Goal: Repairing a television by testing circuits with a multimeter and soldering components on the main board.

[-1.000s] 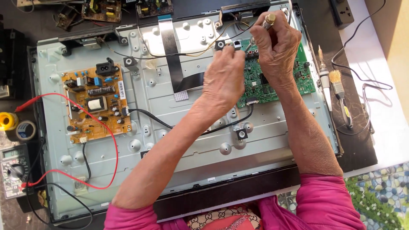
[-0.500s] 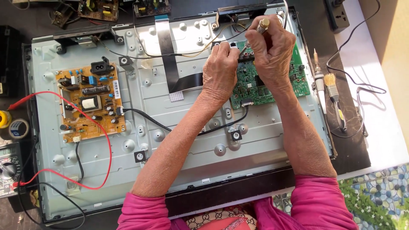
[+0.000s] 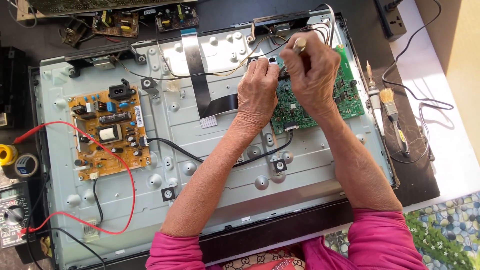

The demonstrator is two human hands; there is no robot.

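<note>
An opened flat-screen television lies face down, its grey metal back panel (image 3: 210,200) exposed. A green circuit board (image 3: 345,97) sits at the upper right of the panel. My left hand (image 3: 257,95) rests on the board's left edge, fingertips by a small white connector (image 3: 272,60). My right hand (image 3: 312,75) grips a thin tool with a metal-tipped handle (image 3: 299,46), held upright over the board's top left corner. Its working tip is hidden under my fingers. A brown power board (image 3: 107,132) sits at the panel's left.
A black flat ribbon cable (image 3: 197,80) runs down the middle. Red (image 3: 127,185) and black leads go to a multimeter (image 3: 12,212) at the left edge. Tape rolls (image 3: 25,165) lie nearby. A paintbrush (image 3: 392,117) and soldering iron (image 3: 374,97) rest at the right. Loose boards (image 3: 117,22) lie above.
The view has shifted slightly; both hands stay at the green board's top left corner. My right hand with the tool has turned a little, and the left fingers have closed in toward it.
</note>
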